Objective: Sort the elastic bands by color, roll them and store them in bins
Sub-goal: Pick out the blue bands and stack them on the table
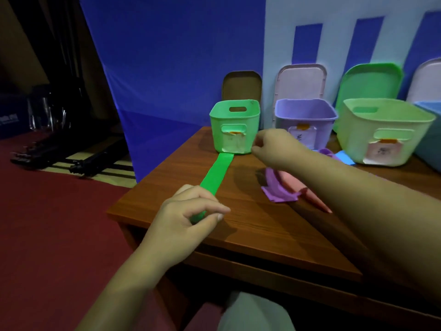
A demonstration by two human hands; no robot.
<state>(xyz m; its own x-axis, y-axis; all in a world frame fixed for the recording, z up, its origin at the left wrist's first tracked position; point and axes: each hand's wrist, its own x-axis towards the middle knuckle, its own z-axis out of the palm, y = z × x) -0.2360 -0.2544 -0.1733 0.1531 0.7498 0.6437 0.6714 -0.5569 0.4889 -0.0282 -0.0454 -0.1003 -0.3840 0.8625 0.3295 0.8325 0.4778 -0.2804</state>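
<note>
Clearly, left hand pinches green band, hiding its end; right hand curled, grip unclear.

Dim bluish light, soft focus, dark left side, wide-angle bending at edges

blue bin cut off at right edge; green band near end hidden inside left hand; bin labels illegible.
</note>
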